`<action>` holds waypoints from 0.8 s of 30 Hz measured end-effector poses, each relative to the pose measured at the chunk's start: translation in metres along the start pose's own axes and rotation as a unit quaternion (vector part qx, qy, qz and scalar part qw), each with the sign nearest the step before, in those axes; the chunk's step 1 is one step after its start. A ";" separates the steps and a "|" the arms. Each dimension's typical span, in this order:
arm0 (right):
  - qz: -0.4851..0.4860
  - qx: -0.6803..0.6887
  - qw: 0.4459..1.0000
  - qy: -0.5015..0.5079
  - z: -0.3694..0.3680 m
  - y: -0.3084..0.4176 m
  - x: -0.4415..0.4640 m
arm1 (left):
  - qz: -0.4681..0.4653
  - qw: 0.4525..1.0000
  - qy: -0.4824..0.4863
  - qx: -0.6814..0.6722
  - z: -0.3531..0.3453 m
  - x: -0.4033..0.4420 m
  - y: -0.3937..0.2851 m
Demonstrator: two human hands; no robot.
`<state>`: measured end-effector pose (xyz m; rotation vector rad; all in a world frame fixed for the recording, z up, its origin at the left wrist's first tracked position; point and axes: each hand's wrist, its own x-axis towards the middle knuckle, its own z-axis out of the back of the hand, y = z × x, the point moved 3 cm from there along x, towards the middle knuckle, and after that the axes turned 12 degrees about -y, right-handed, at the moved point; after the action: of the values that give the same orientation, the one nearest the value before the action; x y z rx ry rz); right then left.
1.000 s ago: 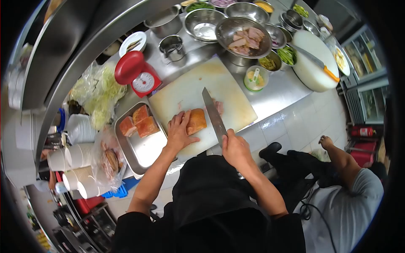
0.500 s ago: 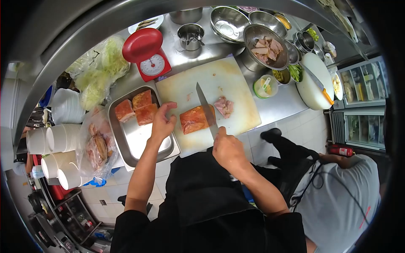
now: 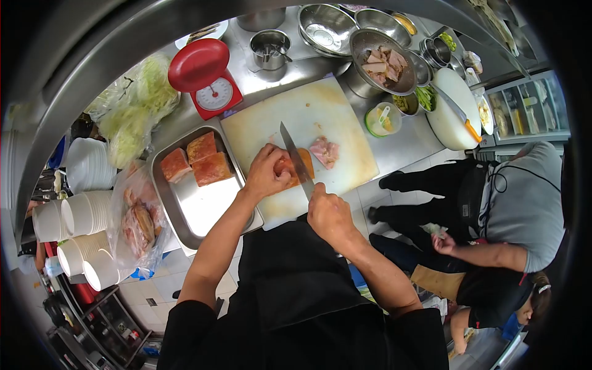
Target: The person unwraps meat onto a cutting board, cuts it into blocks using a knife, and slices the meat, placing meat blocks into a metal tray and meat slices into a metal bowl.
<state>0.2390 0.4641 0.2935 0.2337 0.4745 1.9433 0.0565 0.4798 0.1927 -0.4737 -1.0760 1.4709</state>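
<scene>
On the white cutting board (image 3: 333,111) lies an orange-brown block of meat (image 3: 304,164). My left hand (image 3: 267,172) presses on its left part with the fingers curled, hiding much of it. My right hand (image 3: 328,211) is wrapped around the handle of a long knife (image 3: 296,154), whose blade lies across the block just right of my left fingers. A small pile of pale pink meat pieces (image 3: 324,152) sits to the right of the blade. Left of the board, a metal tray (image 3: 162,197) holds three browned meat blocks (image 3: 209,168) at its far end.
A red scale (image 3: 213,95) stands behind the tray, with bagged greens (image 3: 132,111) to its left. Metal bowls (image 3: 327,29), a meat-filled colander (image 3: 383,61) and a round white board (image 3: 455,111) line the back. Paper cups (image 3: 86,213) stand left. Two people (image 3: 524,197) are at the right.
My left hand, raised off the meat half a second ago, has come down onto the block again. The person in grey at the right has shifted, and a second person has come into view.
</scene>
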 end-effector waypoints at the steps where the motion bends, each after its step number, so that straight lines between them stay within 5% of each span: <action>1: 0.000 -0.001 1.000 0.001 -0.003 -0.002 -0.001 | 0.002 1.000 -0.005 -0.001 -0.001 -0.001 0.003; 7: 0.009 0.052 0.996 -0.077 -0.030 -0.023 -0.022 | 0.119 0.992 -0.032 -0.040 0.011 -0.029 0.000; 15: 0.054 0.188 0.942 -0.273 -0.037 -0.022 -0.026 | 0.109 0.989 0.028 0.098 0.006 -0.037 -0.007; 24: 0.056 0.108 0.965 -0.230 -0.086 -0.043 -0.017 | 0.095 0.989 0.005 0.113 0.004 -0.038 -0.012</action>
<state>0.2497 0.4451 0.1987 0.8481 0.3674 1.8662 0.0680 0.4413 0.1935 -0.4301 -0.8606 1.7350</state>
